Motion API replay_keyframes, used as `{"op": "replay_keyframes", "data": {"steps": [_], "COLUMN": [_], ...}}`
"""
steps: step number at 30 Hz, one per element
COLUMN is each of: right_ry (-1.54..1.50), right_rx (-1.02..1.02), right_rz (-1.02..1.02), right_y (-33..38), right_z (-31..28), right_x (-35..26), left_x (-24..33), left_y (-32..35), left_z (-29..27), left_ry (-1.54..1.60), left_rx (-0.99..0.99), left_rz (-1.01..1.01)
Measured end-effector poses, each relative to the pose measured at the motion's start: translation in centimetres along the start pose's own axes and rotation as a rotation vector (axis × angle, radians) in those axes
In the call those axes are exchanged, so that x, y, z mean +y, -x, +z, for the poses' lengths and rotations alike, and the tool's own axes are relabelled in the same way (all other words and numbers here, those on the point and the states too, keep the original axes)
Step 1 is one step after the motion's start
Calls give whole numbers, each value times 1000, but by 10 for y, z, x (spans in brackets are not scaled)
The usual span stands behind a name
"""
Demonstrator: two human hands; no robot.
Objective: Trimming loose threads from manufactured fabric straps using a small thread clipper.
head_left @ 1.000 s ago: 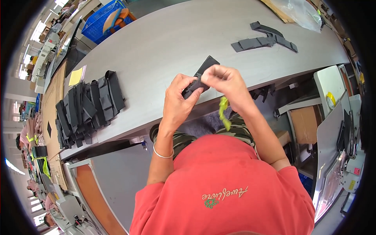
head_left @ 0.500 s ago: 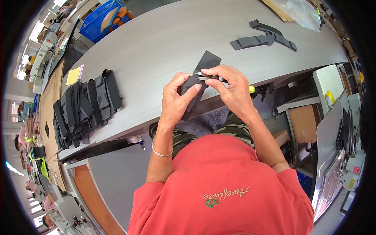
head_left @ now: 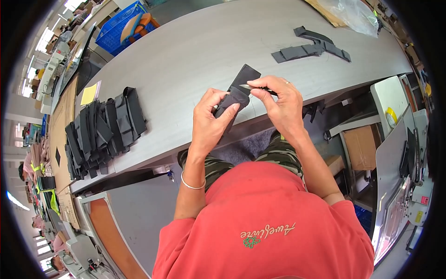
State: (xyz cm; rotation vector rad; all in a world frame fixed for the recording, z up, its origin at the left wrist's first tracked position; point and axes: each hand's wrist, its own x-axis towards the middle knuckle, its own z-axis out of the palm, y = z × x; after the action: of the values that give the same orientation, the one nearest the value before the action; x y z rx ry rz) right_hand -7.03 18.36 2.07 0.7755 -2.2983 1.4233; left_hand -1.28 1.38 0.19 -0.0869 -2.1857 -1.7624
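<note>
My left hand (head_left: 210, 117) is closed on a dark grey fabric strip (head_left: 245, 77), its thumb pressing a folded part of it. The strip slants over the table's near edge, one flat end pointing away from me. In my right hand (head_left: 282, 100) is a pair of thread snips (head_left: 245, 86), pinched between thumb and fingers. Their pale tips lie over the strip, just right of the fold, and look close together. Most of the snips' dark body is hidden in my fingers. Fine loose threads show by the strip.
A heap of similar grey strips (head_left: 100, 128) lies on the table (head_left: 186, 60) at the left, beside a yellow paper pad (head_left: 90, 94). More strips (head_left: 306, 49) lie far right, near a clear plastic bag (head_left: 355, 16). A blue crate (head_left: 114, 35) stands beyond the far left edge.
The snips' blades were spread apart at the strip and now look together, with my right hand slightly further right. The strip has been turned in my left hand, showing more of its folded part.
</note>
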Motion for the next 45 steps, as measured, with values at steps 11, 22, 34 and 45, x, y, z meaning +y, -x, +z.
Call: {"op": "replay_keyframes", "data": {"steps": [11, 22, 34, 45], "right_ry": [235, 49, -141, -56], "right_rx": [19, 68, 63, 17], "right_rz": [-327, -122, -136, -186], "right_y": [0, -2, 5, 17], "right_z": [1, -5, 5, 24], "right_x": [-8, -10, -3, 7], "left_x": [6, 10, -13, -17], "left_y": [1, 6, 2, 4], "left_z": [1, -5, -3, 15], "left_ry": [301, 169, -404, 434], "left_rx": [-32, -51, 157, 97], "left_rz": [-194, -202, 236, -184]}}
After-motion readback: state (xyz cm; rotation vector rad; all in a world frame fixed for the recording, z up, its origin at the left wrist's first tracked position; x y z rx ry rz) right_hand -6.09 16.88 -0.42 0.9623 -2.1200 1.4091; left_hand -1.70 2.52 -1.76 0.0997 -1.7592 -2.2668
